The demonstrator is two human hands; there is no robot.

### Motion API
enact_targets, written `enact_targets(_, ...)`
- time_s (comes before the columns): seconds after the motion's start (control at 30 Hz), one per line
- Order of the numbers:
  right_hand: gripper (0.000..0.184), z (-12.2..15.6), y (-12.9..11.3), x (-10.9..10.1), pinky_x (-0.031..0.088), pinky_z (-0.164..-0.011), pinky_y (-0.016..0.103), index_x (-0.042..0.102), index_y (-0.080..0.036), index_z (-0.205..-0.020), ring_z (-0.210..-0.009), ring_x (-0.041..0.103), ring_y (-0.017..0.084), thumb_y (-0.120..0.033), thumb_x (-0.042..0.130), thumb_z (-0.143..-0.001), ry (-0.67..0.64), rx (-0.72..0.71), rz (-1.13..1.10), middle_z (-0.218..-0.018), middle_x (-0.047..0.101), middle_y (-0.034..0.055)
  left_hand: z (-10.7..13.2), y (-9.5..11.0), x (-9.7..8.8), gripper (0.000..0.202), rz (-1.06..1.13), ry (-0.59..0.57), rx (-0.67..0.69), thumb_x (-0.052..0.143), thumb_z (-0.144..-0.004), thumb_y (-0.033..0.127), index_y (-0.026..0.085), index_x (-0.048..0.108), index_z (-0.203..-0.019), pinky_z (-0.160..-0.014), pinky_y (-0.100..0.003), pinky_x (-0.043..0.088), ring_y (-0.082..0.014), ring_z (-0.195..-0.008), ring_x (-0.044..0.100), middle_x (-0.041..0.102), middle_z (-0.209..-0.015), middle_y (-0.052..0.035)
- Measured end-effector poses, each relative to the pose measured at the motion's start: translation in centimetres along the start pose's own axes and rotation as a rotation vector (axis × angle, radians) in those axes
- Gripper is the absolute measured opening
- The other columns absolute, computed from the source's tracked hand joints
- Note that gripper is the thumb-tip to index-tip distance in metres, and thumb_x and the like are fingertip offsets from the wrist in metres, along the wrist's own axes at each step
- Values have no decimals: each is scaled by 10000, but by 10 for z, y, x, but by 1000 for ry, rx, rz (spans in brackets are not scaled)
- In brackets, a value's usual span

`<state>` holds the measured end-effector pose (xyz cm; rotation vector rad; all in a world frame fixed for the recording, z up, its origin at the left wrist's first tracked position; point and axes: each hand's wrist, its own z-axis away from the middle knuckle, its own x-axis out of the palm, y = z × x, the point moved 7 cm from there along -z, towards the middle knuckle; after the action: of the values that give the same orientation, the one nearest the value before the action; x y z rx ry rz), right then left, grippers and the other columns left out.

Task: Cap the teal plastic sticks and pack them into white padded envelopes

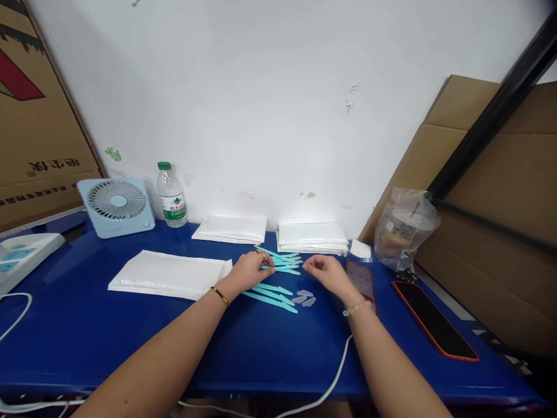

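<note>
Several slim turquoise eyebrow razors (270, 298) lie on the blue table, some in front of my left hand and others fanned out beyond it. My left hand (250, 270) is closed, thumb and fingers pinched on a turquoise razor (286, 269) whose tip points right. To the right, my right hand (325, 274) has its thumb and fingertips together by the razor tips; anything between them is too small to make out. Below the gap between my hands sits a small group of translucent plastic caps (303, 298).
White padded packets (165, 273) lie at left and along the wall. Behind stand a light blue fan (117, 206) and a water bottle (172, 197). A bagged drink cup (404, 229), two phones, including one orange-edged phone (435, 319), and a white cable (335, 380) are on the right.
</note>
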<state>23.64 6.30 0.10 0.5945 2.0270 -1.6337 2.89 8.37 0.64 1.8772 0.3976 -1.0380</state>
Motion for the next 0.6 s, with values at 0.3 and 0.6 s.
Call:
enact_targets(0.3,156,16,-10,17,410,-513,221,659,-177,-730,-597,546,133,-331,668,-701,-292,-58,82,-676,613,12,3,-1,13,108,-67,-169,45,628,-696,315,222,678,-717,-620,-236,357,-169,-749,560,644,-797,-20)
enact_targets(0.6,270,8,-12,-4,467,-592,263,662,-174,-900,-611,590,146,-403,613,-766,-59,-34,-171,-690,648,21,1,0,-1,182,78,-27,-2,514,-790,368,207,598,-802,-582,-237,359,-143,-656,543,624,-725,6)
